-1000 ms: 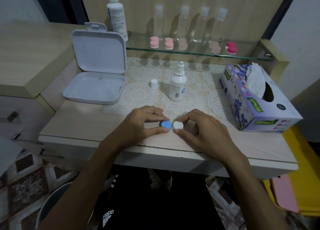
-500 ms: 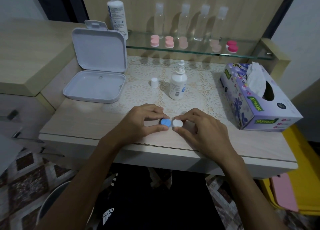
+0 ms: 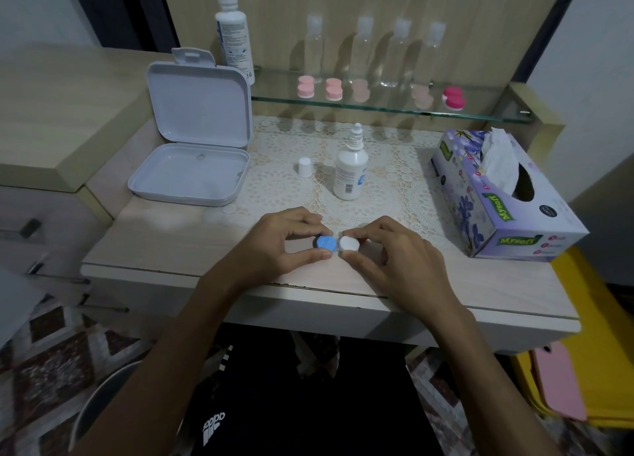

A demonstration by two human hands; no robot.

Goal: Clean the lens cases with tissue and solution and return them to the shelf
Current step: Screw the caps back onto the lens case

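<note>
At the far left of the table [image 3: 164,250] an open white box [image 3: 192,167] stands with its lid raised against the back. Behind it on the glass shelf [image 3: 377,111] is a tall white bottle [image 3: 233,34], then a row of clear bottles [image 3: 363,52] and five pink lens cases [image 3: 334,88]; the two palest are seen dimly, perhaps through the glass.

On the lace mat [image 3: 394,167] a small white cap [image 3: 304,167] sits just left of the uncapped solution bottle [image 3: 351,169].

Near the front edge, the left hand [image 3: 278,246] pinches the blue cap [image 3: 326,242] of a lens case [image 3: 338,243] between thumb and curled fingers. The right hand [image 3: 391,253] likewise pinches the white cap [image 3: 350,243], fingers curled round it. The case sits low at the tabletop between the two hands; whether it touches the surface is unclear.

At the right a purple tissue box [image 3: 501,208] lies at an angle, a white tissue [image 3: 499,162] sticking up from its opening.
</note>
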